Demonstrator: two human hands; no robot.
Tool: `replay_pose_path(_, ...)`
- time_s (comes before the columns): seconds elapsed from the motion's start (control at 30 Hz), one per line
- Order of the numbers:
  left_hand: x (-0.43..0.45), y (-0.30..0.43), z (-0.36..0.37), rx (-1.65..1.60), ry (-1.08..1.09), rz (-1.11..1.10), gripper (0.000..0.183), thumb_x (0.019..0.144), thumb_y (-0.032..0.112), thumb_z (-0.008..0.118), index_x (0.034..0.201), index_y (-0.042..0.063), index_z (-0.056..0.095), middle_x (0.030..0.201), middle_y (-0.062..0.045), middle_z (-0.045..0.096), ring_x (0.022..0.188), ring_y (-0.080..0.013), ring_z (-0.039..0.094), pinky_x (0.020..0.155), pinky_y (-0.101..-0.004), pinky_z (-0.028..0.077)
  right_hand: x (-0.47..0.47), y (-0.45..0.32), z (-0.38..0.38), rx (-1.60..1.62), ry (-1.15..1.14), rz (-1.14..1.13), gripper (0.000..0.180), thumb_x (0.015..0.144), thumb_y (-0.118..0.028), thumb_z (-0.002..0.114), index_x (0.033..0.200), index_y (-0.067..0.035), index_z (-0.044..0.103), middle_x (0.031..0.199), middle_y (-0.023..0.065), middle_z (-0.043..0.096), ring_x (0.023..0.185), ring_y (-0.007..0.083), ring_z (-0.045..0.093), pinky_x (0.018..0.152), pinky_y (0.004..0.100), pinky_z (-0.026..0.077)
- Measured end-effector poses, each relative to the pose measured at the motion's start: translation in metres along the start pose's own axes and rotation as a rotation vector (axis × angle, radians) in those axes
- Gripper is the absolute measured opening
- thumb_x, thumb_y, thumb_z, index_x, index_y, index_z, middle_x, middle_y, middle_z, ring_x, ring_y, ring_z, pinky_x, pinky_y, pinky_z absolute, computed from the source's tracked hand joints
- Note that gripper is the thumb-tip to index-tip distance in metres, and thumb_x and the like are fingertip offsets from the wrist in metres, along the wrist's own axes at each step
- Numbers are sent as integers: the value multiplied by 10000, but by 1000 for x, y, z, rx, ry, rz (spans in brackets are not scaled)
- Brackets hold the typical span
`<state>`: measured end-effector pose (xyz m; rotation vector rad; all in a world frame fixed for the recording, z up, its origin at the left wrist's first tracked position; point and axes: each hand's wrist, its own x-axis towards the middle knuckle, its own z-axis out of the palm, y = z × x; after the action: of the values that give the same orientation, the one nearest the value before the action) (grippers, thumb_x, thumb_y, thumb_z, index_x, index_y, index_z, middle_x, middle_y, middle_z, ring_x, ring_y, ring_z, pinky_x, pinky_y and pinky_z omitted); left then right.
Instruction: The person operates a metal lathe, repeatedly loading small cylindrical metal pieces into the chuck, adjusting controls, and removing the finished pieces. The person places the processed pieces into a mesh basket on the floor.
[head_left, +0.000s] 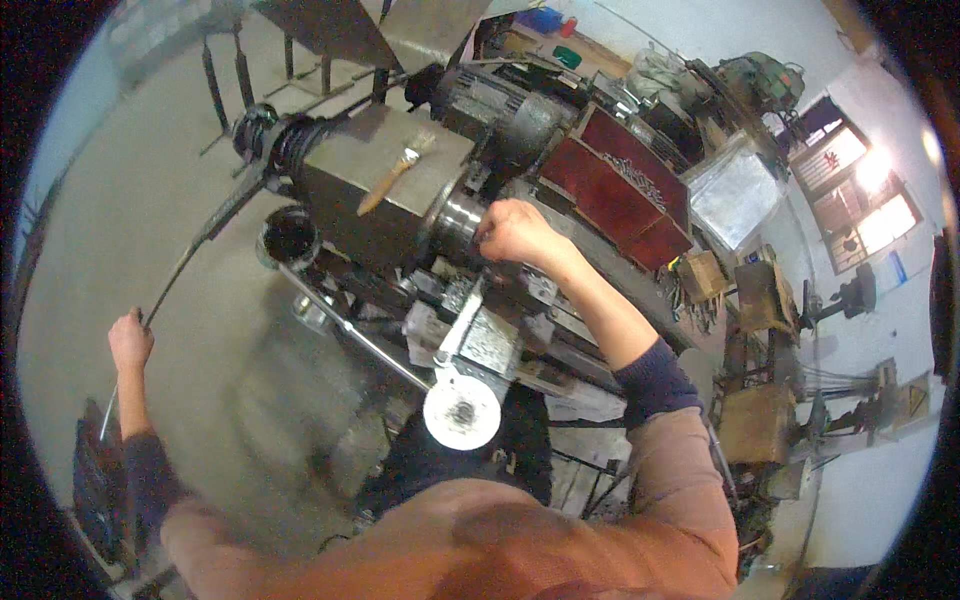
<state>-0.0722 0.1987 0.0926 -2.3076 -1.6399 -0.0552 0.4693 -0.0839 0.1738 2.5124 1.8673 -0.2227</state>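
My left hand (131, 341) is closed around a long thin metal lever (180, 270), out to the left. The lever slants up to the pulley end (292, 146) of a small lathe's headstock (352, 232). My right hand (521, 232) is curled against the front of the shiny round spindle nose or chuck (457, 217). Its fingertips are turned away from view, so anything between them is hidden. Atop the headstock lies a paintbrush with a wooden handle (386, 187). A pale round disc (461, 412) sits at the near end of the cross slide (487, 341).
Right of the spindle stands a red tray (615, 217) with small metal parts inside. An electric motor (517, 112) sits behind the headstock. A dark-mouthed metal can (289, 236) and a slim rod (352, 330) are on the near side. Cardboard boxes (757, 424) line the right.
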Motion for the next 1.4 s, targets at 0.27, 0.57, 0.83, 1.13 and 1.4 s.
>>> replay_pose_path(0.27,50,-26,33,12,-24,55,303,709,98,565,1006,41,579,892,-149,614,872,-296,584,756,-402,463,1,5,0,31,-15,14,331,534,-193,595,839,-105,688,786,160,628,760,314,603,721,364,484)
replay_pose_path(0.57,50,91,-75,-1047,301,31,371,763,219,579,1012,-56,573,849,-124,640,766,-170,608,686,-292,477,-79,-95,-16,776,308,-821,332,566,-175,596,858,-42,680,692,93,642,660,214,610,838,376,421)
replay_pose_path(0.83,59,175,-85,-1421,428,-281,211,732,81,510,870,-38,617,641,-103,630,517,-145,605,501,-250,477,-96,-244,33,1486,-189,-1272,566,734,-573,565,826,-28,685,668,46,631,601,156,593,1002,544,198)
replay_pose_path(1.13,69,169,-74,-1119,354,-235,249,721,126,521,892,-12,637,601,-96,621,498,-143,599,528,-274,485,-152,-233,16,1683,-629,-1169,682,625,-636,625,842,9,680,788,103,664,556,159,560,781,310,381)
replay_pose_path(1.4,50,167,-72,-1294,422,39,202,785,128,523,823,-55,599,604,-82,587,544,-127,558,532,-265,447,-169,-198,23,1748,-523,-1118,610,697,-529,587,903,40,652,832,133,649,643,155,580,475,230,386)
